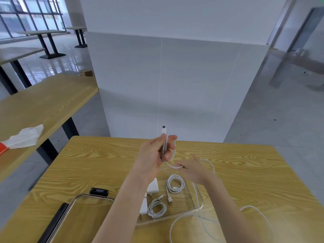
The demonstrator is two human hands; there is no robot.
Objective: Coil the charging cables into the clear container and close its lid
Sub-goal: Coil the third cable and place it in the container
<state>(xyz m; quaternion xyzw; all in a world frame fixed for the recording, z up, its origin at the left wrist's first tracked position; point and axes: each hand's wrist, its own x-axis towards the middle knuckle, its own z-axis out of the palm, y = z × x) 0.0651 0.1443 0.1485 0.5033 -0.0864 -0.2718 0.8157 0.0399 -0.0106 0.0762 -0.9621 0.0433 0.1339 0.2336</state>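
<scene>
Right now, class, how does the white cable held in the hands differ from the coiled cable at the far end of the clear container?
The held cable is up in the air, in the grip of the left hand and right hand; the far coiled cable lies in the clear container.
The held cable is only partly looped, its length trailing across the table; the far one is a neat ring.
Both are white.

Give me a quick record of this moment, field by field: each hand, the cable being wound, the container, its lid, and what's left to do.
left hand: holds the white cable upright, plug end up
right hand: guides the cable's loop, blurred
cable tail: trails loose over the wooden table
clear container: open, holding two coiled cables and white chargers
lid: lying on the table, left of the container
remaining: finish coil, put it in, close lid
</scene>
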